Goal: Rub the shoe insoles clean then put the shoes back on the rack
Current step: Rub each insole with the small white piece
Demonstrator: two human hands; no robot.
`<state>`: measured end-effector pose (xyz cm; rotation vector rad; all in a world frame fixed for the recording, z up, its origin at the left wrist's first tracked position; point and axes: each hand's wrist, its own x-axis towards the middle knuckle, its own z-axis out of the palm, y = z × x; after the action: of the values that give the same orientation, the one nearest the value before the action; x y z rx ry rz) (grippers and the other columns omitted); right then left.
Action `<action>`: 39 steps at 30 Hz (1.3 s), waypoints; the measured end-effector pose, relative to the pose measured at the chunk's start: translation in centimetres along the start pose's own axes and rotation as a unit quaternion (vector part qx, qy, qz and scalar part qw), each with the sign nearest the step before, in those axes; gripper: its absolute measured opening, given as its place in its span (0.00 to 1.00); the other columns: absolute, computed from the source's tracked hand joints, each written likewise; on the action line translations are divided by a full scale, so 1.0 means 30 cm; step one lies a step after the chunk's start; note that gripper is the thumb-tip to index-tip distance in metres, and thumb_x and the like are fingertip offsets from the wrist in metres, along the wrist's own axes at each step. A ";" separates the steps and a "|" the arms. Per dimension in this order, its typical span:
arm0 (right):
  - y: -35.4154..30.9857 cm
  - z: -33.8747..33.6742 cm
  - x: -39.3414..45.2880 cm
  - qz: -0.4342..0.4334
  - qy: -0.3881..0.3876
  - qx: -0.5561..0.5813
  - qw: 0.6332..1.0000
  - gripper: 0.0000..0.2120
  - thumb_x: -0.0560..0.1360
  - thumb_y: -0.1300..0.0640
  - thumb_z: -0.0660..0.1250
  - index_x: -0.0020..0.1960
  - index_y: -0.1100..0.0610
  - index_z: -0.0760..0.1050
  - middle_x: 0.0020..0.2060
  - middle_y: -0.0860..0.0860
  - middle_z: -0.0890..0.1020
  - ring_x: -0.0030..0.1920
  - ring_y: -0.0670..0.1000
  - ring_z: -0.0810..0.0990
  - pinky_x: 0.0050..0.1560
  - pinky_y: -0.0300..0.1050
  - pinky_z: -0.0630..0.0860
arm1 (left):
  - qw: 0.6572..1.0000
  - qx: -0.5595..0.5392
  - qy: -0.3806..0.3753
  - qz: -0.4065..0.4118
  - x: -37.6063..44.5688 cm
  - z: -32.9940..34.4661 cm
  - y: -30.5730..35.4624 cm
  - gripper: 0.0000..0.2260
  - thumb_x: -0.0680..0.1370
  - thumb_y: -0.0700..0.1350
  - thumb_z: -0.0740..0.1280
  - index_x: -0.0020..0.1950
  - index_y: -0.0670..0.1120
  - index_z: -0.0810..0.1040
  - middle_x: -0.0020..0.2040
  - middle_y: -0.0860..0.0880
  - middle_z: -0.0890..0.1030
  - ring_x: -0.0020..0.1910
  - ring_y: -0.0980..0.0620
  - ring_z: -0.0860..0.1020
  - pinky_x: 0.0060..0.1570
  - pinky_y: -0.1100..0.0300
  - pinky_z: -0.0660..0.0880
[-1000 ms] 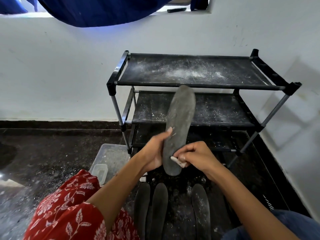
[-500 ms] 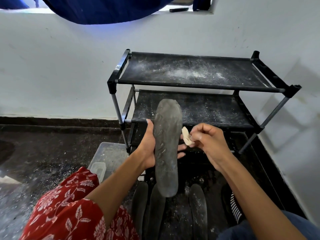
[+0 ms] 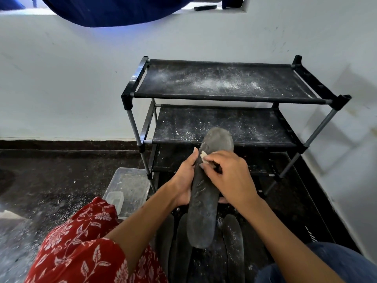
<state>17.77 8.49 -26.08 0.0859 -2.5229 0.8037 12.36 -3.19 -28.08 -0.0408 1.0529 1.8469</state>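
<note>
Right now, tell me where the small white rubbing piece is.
In the head view, the white rubbing piece is pinched in the right hand, pressed on the upper left edge of the held insole, before the rack.

A pale wall (image 3: 81, 82) rises beyond the grip, meeting a dark speckled floor (image 3: 61, 180) (dusted white to the grip's left). Above, blue cloth (image 3: 114, 11) hangs before a bright window (image 3: 204, 5).

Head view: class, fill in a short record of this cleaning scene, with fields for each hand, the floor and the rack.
left hand: grips the grey insole, holding it up
right hand: pinches a small pale piece against the insole
floor: three more insoles lying below the hands; clear plastic tub on the left
rack: black shelves dusted with white powder, no shoes visible
</note>
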 end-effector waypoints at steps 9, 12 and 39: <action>-0.054 0.058 -0.044 0.002 -0.029 0.016 0.999 0.10 0.70 0.63 0.68 0.50 0.56 0.82 0.41 0.51 0.83 0.39 0.51 0.82 0.45 0.44 0.78 | 0.996 0.038 0.070 0.042 0.002 -0.023 0.027 0.31 0.79 0.64 0.48 0.55 0.42 0.79 0.47 0.42 0.84 0.46 0.47 0.83 0.48 0.55 0.77; -0.099 0.084 -0.089 0.019 -0.049 0.043 0.998 0.08 0.67 0.62 0.67 0.43 0.55 0.83 0.38 0.49 0.83 0.38 0.48 0.81 0.44 0.38 0.75 | 0.995 0.027 0.066 0.063 -0.005 -0.033 0.038 0.33 0.79 0.64 0.45 0.64 0.40 0.73 0.53 0.37 0.82 0.48 0.44 0.82 0.53 0.53 0.77; -0.115 0.091 -0.090 0.101 -0.008 0.078 0.992 0.04 0.62 0.62 0.71 0.34 0.55 0.80 0.31 0.47 0.82 0.31 0.46 0.79 0.37 0.37 0.73 | 0.995 -0.013 0.068 0.066 -0.003 -0.034 0.040 0.32 0.80 0.63 0.45 0.57 0.40 0.77 0.47 0.40 0.84 0.38 0.47 0.82 0.41 0.58 0.80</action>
<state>19.65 3.89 -27.44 -0.1149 -2.5087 1.0834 11.10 -4.12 -27.89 -0.1155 1.1489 1.9993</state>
